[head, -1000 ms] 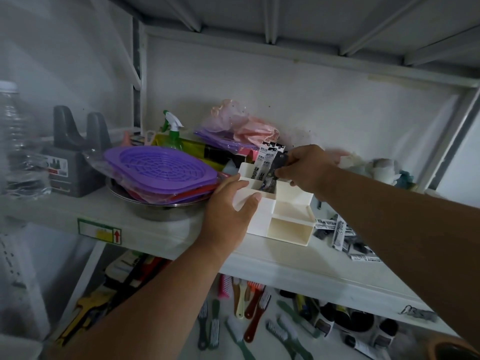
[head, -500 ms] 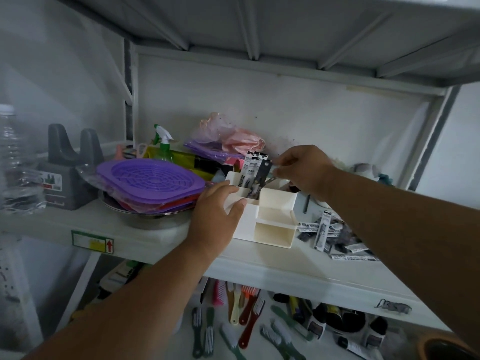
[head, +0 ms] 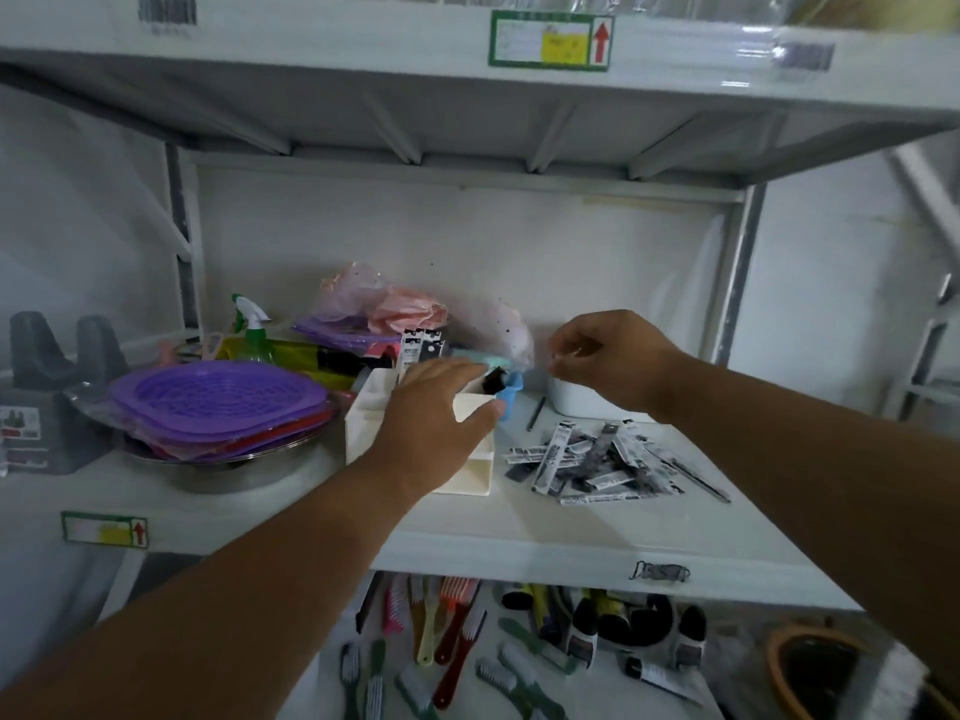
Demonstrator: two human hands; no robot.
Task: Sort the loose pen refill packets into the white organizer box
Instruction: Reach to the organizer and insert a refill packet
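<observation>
Lifted away from the white box (head: pixel 363 428), my right hand (head: pixel 610 358) now hangs above the shelf (head: pixel 545 543) with fingers loosely curled, holding nothing I can make out. My left hand (head: pixel 436 413) lies across the box top, fingers straight. Two refill packets (head: pixel 421 348) stand upright in a rear compartment; the loose packets (head: pixel 597 459) lie heaped just right of the box.

White organizer box (head: pixel 363 423) partly behind left hand (head: pixel 434 418)
</observation>
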